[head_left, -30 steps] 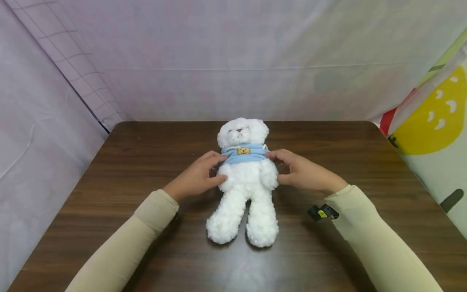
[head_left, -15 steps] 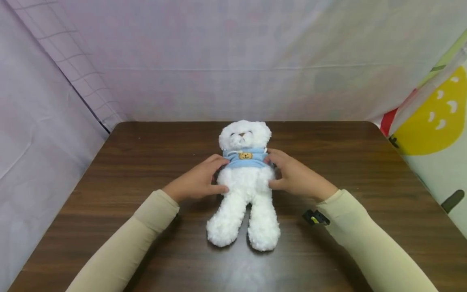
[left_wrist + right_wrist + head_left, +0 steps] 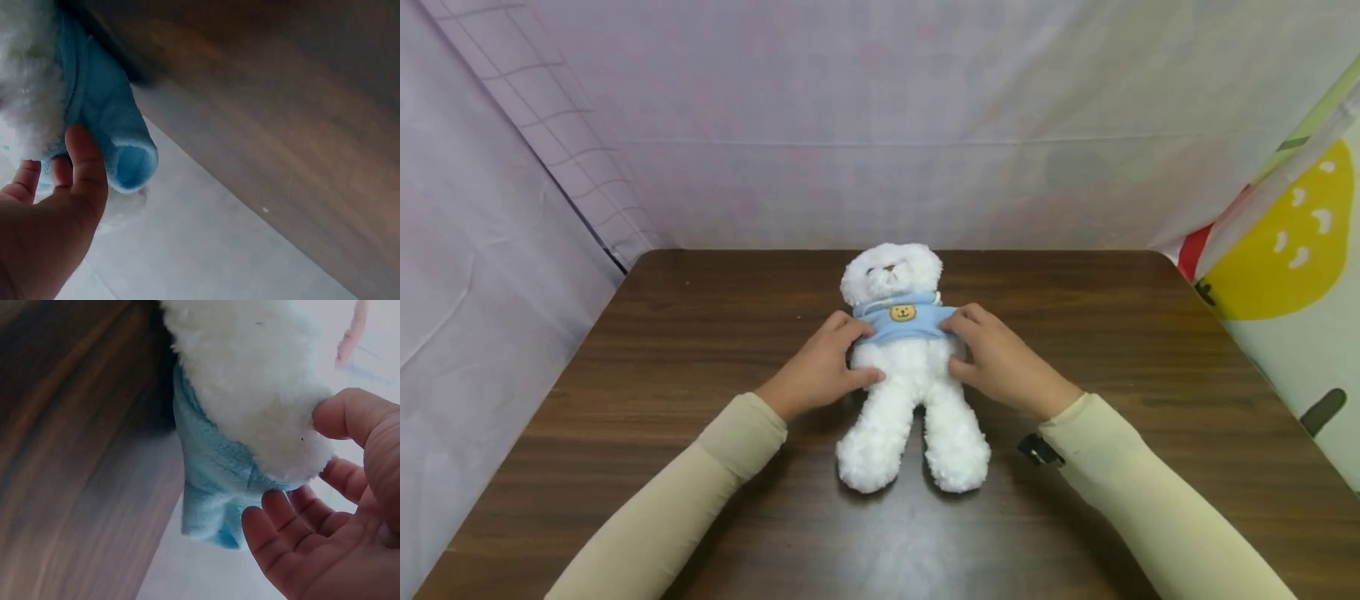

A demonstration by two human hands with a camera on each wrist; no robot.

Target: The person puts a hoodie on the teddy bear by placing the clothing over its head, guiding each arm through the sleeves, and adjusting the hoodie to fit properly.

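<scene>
A white plush teddy bear (image 3: 910, 367) lies on its back on the table, head toward the far edge. Its light blue shirt (image 3: 898, 321) has a small bear-face patch and sits high on the body. At one side my left hand (image 3: 823, 367) holds it, fingers on the shirt and thumb on the fur. My right hand (image 3: 1000, 367) grips the opposite side, fingers at the shirt's hem and thumb pressed into the fur. In the left wrist view a sleeve (image 3: 132, 164) hangs with its opening hollow. The right wrist view shows blue cloth (image 3: 209, 512) below the white fur (image 3: 262, 381).
The dark wood-grain table (image 3: 662, 350) has rounded far corners. Behind it hangs a pale curtain (image 3: 880, 125), with another white sheet (image 3: 490, 275) at the left. A white cloth with a yellow print (image 3: 1285, 242) hangs at the right.
My right hand has moved left, closer in against the bear. The bear's head has tilted left and its legs have swung right. My left hand has shifted slightly right.
</scene>
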